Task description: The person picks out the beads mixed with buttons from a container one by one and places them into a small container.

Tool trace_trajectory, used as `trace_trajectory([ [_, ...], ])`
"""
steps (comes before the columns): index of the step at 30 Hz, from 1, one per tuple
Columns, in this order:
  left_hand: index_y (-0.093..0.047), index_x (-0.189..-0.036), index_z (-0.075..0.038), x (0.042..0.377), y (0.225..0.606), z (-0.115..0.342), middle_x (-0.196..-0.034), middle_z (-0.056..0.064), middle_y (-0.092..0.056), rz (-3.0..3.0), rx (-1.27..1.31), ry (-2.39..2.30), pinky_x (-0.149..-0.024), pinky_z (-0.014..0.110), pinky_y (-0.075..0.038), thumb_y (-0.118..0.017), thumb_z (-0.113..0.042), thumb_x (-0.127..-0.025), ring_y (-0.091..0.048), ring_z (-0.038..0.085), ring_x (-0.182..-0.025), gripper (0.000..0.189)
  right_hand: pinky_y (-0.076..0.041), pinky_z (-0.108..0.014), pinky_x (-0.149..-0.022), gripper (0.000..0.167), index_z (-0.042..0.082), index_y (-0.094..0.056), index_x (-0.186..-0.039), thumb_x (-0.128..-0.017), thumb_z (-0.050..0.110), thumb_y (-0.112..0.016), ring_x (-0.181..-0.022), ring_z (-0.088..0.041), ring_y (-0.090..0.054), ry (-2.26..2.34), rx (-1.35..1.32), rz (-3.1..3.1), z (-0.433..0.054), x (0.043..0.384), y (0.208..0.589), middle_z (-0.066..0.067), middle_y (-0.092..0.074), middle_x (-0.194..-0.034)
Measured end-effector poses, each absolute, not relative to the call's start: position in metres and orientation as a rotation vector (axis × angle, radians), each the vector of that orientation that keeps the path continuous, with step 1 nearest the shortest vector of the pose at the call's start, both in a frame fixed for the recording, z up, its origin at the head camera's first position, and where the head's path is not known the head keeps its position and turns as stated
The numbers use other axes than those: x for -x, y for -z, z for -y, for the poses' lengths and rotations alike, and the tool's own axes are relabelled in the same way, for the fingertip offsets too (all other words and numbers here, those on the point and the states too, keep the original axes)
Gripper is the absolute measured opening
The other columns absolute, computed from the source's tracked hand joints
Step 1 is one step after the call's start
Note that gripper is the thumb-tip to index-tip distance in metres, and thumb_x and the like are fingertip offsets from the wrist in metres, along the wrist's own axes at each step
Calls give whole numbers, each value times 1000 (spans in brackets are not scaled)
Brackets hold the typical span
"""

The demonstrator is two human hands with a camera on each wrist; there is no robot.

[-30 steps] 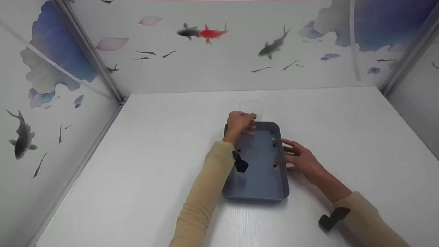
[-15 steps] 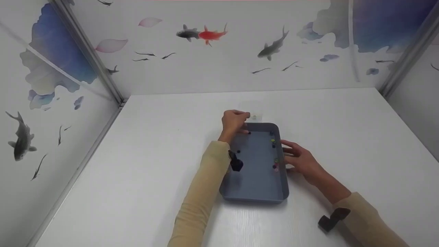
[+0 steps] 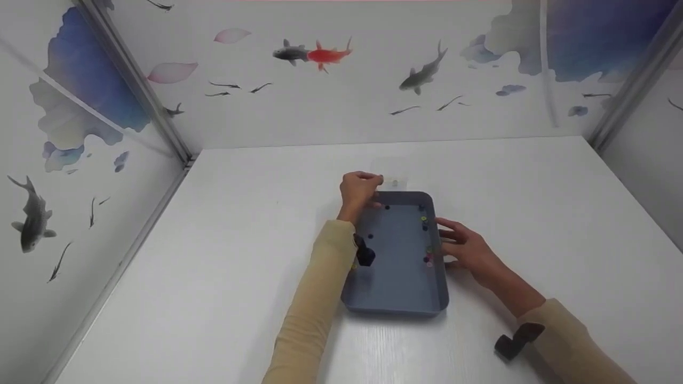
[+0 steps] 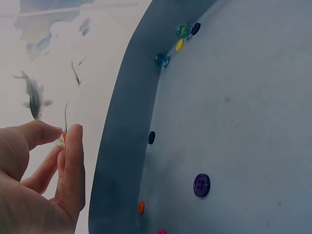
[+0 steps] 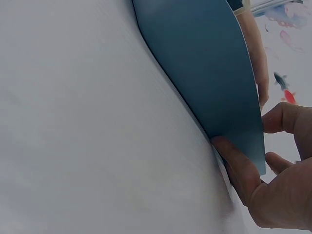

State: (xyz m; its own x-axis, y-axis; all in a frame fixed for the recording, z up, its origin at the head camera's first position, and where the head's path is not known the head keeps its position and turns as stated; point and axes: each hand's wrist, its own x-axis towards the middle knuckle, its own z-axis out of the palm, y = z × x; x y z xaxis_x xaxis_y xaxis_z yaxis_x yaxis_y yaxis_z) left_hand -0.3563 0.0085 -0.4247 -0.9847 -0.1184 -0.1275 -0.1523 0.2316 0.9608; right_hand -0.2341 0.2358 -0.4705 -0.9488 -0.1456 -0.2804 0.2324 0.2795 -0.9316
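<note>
Just past the upper left of the grey-blue tray (image 3: 397, 293), my left hand (image 3: 360, 191) pinches a small glass marble (image 4: 60, 140) with an orange and yellow swirl between thumb and fingertip. A clear container (image 3: 399, 184) with something yellowish in it stands beyond the tray's back rim, beside those fingertips. My right hand (image 3: 469, 248) rests its spread, lightly bent fingers along the outside of the tray's right wall. Several buttons and marbles lie scattered in the tray, among them a purple button (image 4: 202, 185), a green marble (image 4: 183, 30) and a blue marble (image 4: 162, 60).
Under the tray is a white table (image 3: 240, 240). White panels printed with fish (image 3: 421, 72) stand at the back and sides. A black wrist camera (image 3: 364, 252) on the left sleeve overlaps the tray's left side; another camera (image 3: 512, 344) sits on the right sleeve.
The left hand has drawn a little to the left along the back rim, uncovering the clear container and a dark button in the tray. The right hand stays at the wall.
</note>
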Motion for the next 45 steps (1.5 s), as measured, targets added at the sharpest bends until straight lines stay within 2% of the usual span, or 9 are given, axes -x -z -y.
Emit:
trace_trajectory([
  [5,-73,-108,-1,354,426,-8,-109,19,-74,-2450,227,-1940,-53,27,-61,-72,-18,-91,-67,16,-71,24,-52,-54,-105,76,20,-29,-159,-91,10,-63,-145,-41,-40,1745,-61,-2229,-236,233,471,-23,-31,-162],
  [11,-72,-112,-2,355,428,-12,-102,14,-76,-2455,258,-1918,-52,26,-60,-73,-15,-90,-67,14,-69,25,-52,-52,-104,76,21,-29,-159,-91,12,-64,-144,-40,-40,1749,-65,-2225,-236,232,471,-23,-31,-161],
  [18,-72,-113,-4,353,426,-11,-102,14,-76,-2433,240,-1906,-53,26,-61,-73,-15,-90,-67,14,-69,25,-51,-53,-106,78,23,-30,-158,-90,14,-66,-146,-39,-38,1727,-64,-2236,-236,232,470,-21,-31,-162],
  [25,-73,-111,-5,349,424,-10,-96,11,-73,-2421,169,-1845,-55,27,-61,-74,-18,-90,-70,17,-79,24,-52,-52,-105,82,23,-30,-159,-88,16,-71,-145,-40,-39,1715,-44,-2243,-236,233,470,-21,-31,-162],
  [31,-74,-108,-5,340,423,-10,-99,13,-72,-2394,95,-1800,-56,29,-62,-75,-18,-89,-73,32,-96,23,-51,-52,-106,79,24,-30,-158,-89,15,-67,-146,-39,-39,1701,-77,-2240,-235,234,469,-20,-31,-162],
  [38,-74,-107,-6,326,424,-10,-102,11,-75,-2373,-26,-1678,-54,28,-61,-76,-21,-88,-76,29,-90,23,-50,-54,-107,78,24,-28,-159,-91,15,-65,-145,-39,-39,1714,-74,-2225,-236,233,466,-21,-30,-162],
  [45,-74,-107,-6,316,425,-12,-106,15,-76,-2314,-107,-1654,-55,29,-61,-77,-20,-88,-76,31,-94,24,-50,-54,-107,76,25,-28,-159,-93,16,-65,-145,-39,-39,1711,-70,-2222,-237,232,467,-21,-30,-162],
])
